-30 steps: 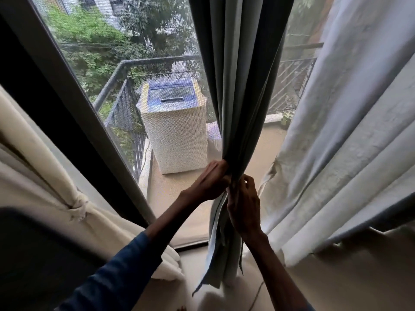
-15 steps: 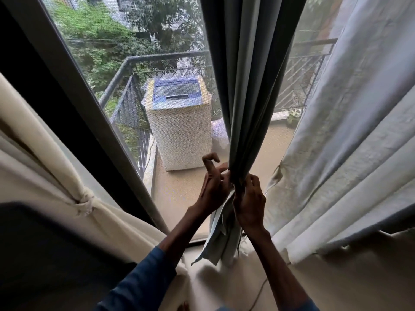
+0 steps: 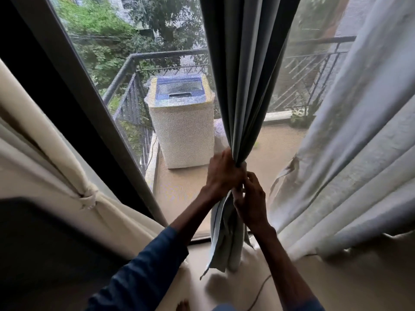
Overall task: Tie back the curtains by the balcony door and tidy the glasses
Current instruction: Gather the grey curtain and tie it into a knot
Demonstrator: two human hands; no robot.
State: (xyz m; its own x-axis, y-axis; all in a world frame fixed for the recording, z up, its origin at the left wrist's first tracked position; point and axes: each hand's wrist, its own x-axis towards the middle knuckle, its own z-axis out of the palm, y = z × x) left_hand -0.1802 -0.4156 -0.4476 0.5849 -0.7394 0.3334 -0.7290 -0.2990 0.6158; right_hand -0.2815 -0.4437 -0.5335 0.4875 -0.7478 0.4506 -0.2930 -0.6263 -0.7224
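Grey curtain (image 3: 244, 86) hangs bunched before the balcony door (image 3: 116, 52), its long axis running straight up and down, loose hem pointing downward. My left hand (image 3: 221, 173) curls round its gathered waist; my right hand (image 3: 249, 198), touching just below, pinches the folds with curled fingers

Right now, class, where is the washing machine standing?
In the head view, the washing machine stands outside on the balcony, left of centre, by the railing. It is just left of the grey curtain that the left hand and right hand grip.
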